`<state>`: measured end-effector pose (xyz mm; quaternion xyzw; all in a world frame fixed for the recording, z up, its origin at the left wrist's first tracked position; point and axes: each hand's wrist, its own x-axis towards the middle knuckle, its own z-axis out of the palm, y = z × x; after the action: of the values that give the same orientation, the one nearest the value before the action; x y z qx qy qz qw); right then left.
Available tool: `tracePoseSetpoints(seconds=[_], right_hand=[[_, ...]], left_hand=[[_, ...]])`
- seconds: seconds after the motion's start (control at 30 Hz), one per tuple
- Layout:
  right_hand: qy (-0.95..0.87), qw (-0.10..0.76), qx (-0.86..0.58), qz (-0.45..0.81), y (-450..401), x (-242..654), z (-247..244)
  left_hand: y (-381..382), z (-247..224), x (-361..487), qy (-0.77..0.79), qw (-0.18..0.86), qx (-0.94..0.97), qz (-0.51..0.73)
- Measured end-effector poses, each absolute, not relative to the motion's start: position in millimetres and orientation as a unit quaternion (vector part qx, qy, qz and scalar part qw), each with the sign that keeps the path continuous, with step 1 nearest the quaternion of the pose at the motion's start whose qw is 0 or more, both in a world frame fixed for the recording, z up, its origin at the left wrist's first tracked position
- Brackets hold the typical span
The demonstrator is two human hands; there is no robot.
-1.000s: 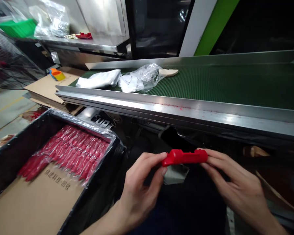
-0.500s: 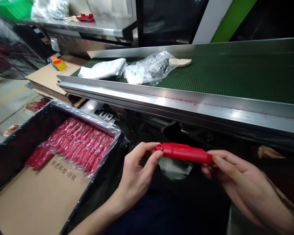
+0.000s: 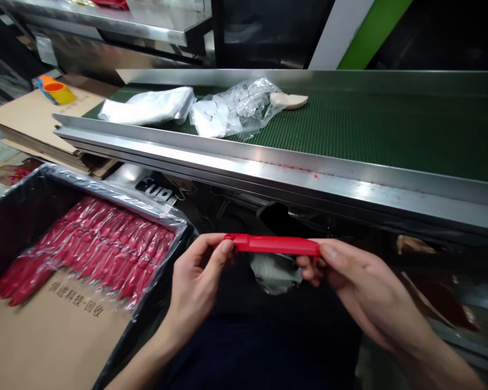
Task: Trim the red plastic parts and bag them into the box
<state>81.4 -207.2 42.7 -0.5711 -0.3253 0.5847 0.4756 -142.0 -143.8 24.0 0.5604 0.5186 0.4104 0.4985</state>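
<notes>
A long red plastic part (image 3: 277, 245) is held level between both hands, in front of the conveyor edge. My left hand (image 3: 201, 276) pinches its left end between thumb and fingertips. At the right end, my right hand (image 3: 353, 276) grips it with thumb and fingers, which hide the tip. To the left, a lined black bin (image 3: 154, 271) holds rows of red parts in clear wrapping (image 3: 106, 238) on a cardboard sheet (image 3: 61, 341).
Beyond the hands runs a green conveyor belt (image 3: 374, 130) with a metal rail (image 3: 268, 160). White bags (image 3: 150, 105), a crumpled clear bag (image 3: 236, 111) and a beige piece (image 3: 290, 101) lie on it. An orange-yellow tape dispenser (image 3: 59, 92) sits on stacked cardboard (image 3: 20, 116).
The red part has been turned about its length, so a narrower face shows. The surroundings and both hands have shifted left in the view. Both hands keep their hold.
</notes>
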Motion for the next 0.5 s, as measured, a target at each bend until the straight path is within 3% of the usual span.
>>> tracePoseSetpoints(seconds=[0.37, 0.5], right_hand=[[-0.409, 0.469, -0.521, 0.585, -199, 78, 43], [-0.506, 0.431, -0.566, 0.488, -198, 81, 42]], left_hand=[[-127, 17, -158, 0.489, 0.448, 0.620, 0.419], [-128, 11, -164, 0.458, 0.440, 0.645, 0.425]])
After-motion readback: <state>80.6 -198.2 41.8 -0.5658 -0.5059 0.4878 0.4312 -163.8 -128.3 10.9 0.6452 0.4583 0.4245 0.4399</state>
